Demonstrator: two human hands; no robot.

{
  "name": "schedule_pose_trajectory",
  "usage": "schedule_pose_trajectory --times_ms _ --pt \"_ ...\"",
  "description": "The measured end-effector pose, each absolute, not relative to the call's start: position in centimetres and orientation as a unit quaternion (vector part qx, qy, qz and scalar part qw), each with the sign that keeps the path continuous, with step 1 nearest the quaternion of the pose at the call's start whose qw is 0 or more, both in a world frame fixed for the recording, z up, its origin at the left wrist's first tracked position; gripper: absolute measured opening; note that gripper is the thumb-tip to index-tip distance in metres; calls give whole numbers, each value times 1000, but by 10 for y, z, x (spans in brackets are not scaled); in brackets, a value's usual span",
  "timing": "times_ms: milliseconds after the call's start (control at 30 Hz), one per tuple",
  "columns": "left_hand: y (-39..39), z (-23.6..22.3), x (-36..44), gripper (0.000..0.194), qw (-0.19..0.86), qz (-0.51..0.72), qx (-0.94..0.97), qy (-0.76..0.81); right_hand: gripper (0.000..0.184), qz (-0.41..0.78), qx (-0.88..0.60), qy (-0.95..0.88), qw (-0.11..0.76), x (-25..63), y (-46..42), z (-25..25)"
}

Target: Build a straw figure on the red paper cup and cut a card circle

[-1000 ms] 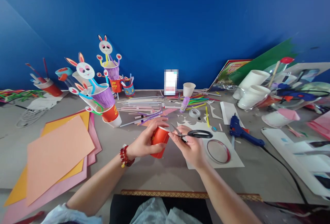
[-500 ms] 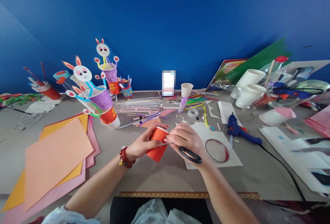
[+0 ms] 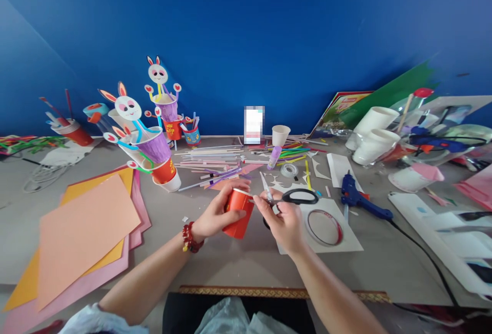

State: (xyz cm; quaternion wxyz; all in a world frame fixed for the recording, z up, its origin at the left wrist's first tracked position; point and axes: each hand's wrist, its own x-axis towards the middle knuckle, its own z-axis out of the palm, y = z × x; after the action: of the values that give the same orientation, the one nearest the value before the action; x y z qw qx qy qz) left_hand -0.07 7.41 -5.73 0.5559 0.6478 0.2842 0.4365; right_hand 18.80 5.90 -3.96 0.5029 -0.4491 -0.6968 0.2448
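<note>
My left hand (image 3: 215,214) grips a red paper cup (image 3: 239,213) just above the grey table, its mouth tilted up and away from me. My right hand (image 3: 283,221) holds black-handled scissors (image 3: 290,197) right beside the cup's rim; the blades point up and to the left, and the tips stand clear of the cup. A red bead bracelet (image 3: 189,237) is on my left wrist. A roll of tape (image 3: 324,226) lies on white paper (image 3: 346,239) just right of my right hand.
Orange and pink paper sheets (image 3: 80,231) lie at the left. Bunny-decorated cups (image 3: 154,142) stand behind them. Straws (image 3: 215,160), a glue stick (image 3: 274,156), a blue glue gun (image 3: 359,198) with its black cord, and white cups (image 3: 374,134) crowd the back and right.
Half a second ago the scissor blades lay across the cup's rim. Now my right hand has turned and lifted them off, so the blades point upward beside the cup. The cup stays in my left hand.
</note>
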Motion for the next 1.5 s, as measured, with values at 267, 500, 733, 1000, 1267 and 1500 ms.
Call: schedule_pose_trajectory --times_ms 267,500,733,1000,1267,1500 --pt "71 -56 3 48 709 443 504 214 22 224 -407 -657 594 194 55 -42" --pt "75 -62 0 51 532 476 650 259 16 167 -375 -742 530 194 58 -43" --pt "78 -60 -4 56 516 423 688 286 16 118 -320 -817 464 195 66 -39" --pt "81 -66 -8 54 800 349 446 198 12 160 -244 -830 474 207 74 -40" --pt "80 -62 -1 81 674 492 522 176 29 520 -344 -581 523 209 75 -45" --pt "86 -72 -12 80 594 424 639 244 27 488 -353 -663 445 199 66 -41"
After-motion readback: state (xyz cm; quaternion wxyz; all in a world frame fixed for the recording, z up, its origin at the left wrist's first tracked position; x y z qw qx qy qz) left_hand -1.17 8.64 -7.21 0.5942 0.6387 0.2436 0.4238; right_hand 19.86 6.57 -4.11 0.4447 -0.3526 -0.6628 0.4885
